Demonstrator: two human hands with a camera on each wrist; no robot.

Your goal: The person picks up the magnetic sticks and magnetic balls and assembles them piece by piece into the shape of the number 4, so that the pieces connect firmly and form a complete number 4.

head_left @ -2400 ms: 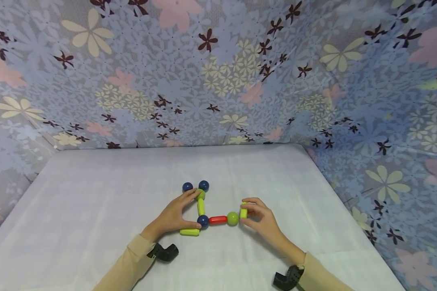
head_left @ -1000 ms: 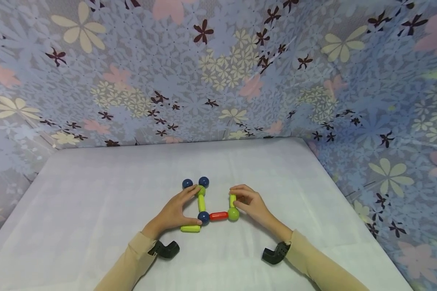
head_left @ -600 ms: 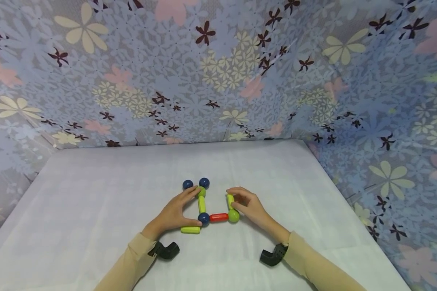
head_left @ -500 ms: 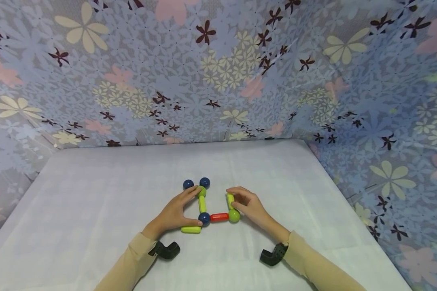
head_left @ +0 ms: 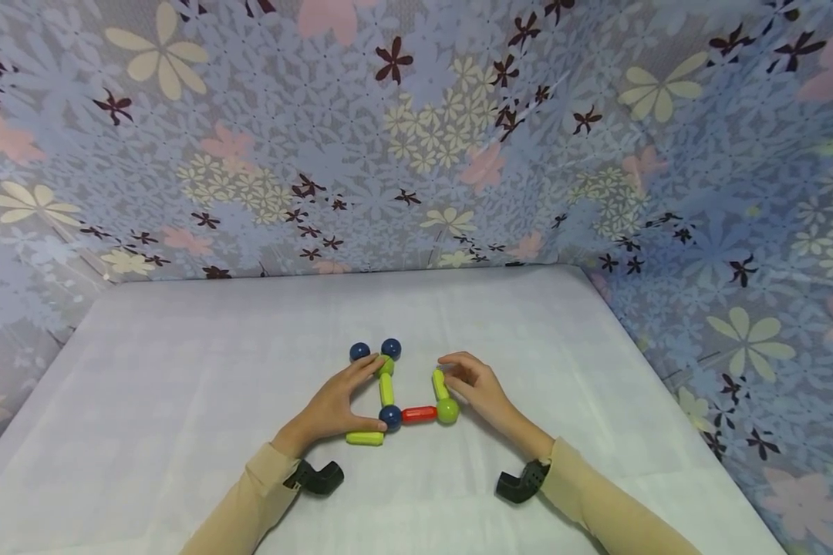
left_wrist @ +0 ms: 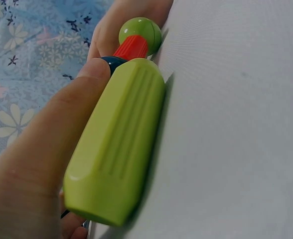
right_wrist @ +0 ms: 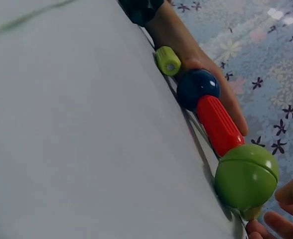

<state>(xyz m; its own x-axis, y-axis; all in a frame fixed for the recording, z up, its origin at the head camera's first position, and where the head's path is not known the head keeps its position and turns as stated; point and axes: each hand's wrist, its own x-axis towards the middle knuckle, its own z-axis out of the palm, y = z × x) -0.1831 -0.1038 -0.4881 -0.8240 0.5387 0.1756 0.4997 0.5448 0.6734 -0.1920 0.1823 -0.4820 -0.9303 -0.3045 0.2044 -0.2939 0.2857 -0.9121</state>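
A chain of magnetic building pieces lies on the white cloth. My left hand (head_left: 333, 401) is stretched along its left side, the thumb touching a blue ball (head_left: 390, 418) and the fingertips at a green ball (head_left: 386, 366). A yellow-green rod (head_left: 386, 390) joins those two balls. From the blue ball a red rod (head_left: 419, 415) runs to another green ball (head_left: 447, 411), which bears a second yellow-green rod (head_left: 440, 384). My right hand (head_left: 477, 387) is just right of that rod, fingers loosely bent and loosened from it; its tip shows partly behind the ball in the right wrist view.
Two loose-looking blue balls, a left one (head_left: 359, 352) and a right one (head_left: 391, 349), sit beyond the left fingertips; whether the right one touches the green ball is unclear. A spare yellow-green rod (left_wrist: 116, 144) lies under the left thumb's side. Flowered fabric (head_left: 416, 154) hangs behind the table.
My right hand brought the yellow-green rod leftward to the right green ball, where it now stands attached. Its fingers have since loosened and drawn slightly right. My left hand has stayed put.
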